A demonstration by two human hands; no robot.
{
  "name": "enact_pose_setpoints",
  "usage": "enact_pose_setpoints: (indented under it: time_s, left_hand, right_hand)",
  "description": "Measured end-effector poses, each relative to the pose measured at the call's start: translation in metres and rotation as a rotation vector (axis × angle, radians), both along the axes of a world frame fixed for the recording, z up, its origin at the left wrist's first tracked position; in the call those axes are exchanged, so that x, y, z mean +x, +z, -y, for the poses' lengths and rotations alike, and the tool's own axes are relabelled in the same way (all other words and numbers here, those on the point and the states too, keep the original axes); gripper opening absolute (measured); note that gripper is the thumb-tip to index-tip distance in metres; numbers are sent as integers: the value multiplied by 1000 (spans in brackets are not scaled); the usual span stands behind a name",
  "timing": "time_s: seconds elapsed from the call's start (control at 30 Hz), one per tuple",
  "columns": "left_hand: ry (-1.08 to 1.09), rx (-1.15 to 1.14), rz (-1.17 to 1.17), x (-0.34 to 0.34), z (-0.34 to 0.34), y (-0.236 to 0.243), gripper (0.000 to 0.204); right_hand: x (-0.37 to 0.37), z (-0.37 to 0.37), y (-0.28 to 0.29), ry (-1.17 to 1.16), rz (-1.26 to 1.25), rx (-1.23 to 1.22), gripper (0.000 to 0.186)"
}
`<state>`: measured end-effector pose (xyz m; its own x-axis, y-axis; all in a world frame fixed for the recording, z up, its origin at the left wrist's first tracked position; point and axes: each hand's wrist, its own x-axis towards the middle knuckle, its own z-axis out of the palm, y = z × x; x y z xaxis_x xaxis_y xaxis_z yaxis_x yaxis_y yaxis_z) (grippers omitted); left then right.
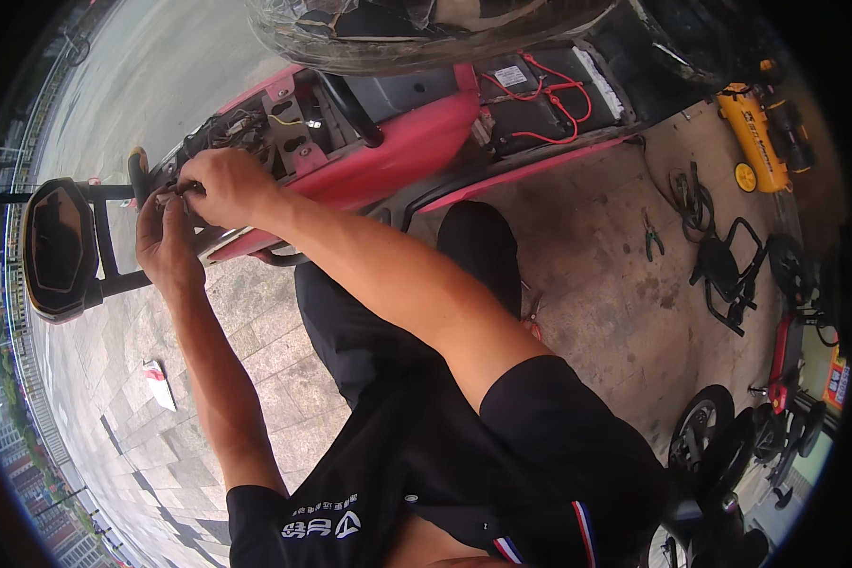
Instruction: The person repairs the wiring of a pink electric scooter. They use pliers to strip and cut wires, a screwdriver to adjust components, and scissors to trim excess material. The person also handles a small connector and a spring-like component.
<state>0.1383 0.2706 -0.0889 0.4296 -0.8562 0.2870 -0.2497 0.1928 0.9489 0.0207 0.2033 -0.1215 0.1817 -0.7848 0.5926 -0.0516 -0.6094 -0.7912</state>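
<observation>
My left hand (172,248) and my right hand (225,186) meet at the front end of a red electric vehicle (388,151) with its covers off. Fingers of both hands are closed close together in a pinch. Something small and dark shows at the right fingertips, too small to name. Beside the hands, a bundle of wires (246,133) lies in the open front body. Left of them sticks out a black-framed, mirror-like panel (57,248) on two black bars.
Dark batteries with red cables (570,85) sit in the vehicle's open bay, under a wrapped seat (426,43). On the paving lie pliers (652,239), a black metal frame (729,270) and a white packet (159,384). A yellow air compressor (754,137) stands at the far right.
</observation>
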Motion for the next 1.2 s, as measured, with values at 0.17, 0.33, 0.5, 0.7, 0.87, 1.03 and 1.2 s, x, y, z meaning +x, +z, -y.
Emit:
enact_pose_setpoints:
  time_s: [0.17, 0.33, 0.5, 0.7, 0.87, 1.03, 1.2]
  left_hand:
    - [-34, 29, -33, 1, -3, 2, 28]
    - [-127, -72, -16, 6, -3, -4, 31]
    - [-117, -54, -29, 16, 0, -9, 35]
    - [-100, 1, 5, 24, 1, -10, 33]
    - [-24, -10, 91, 21, 0, -11, 31]
    - [-88, 4, 71, 10, 0, -4, 27]
    - [-166, -126, 71, 0, -11, -7, 28]
  right_hand:
    - [-5, -1, 3, 60, -39, 52, 21]
    - [-8, -4, 8, 88, -119, 120, 22]
    - [-10, -10, 12, 82, -193, 152, 19]
    - [-6, -8, 9, 90, -276, 148, 21]
    - [-3, -6, 9, 74, -234, 159, 22]
    - [-3, -7, 5, 9, -236, 104, 18]
    - [-7, -6, 4, 11, -15, 3, 13]
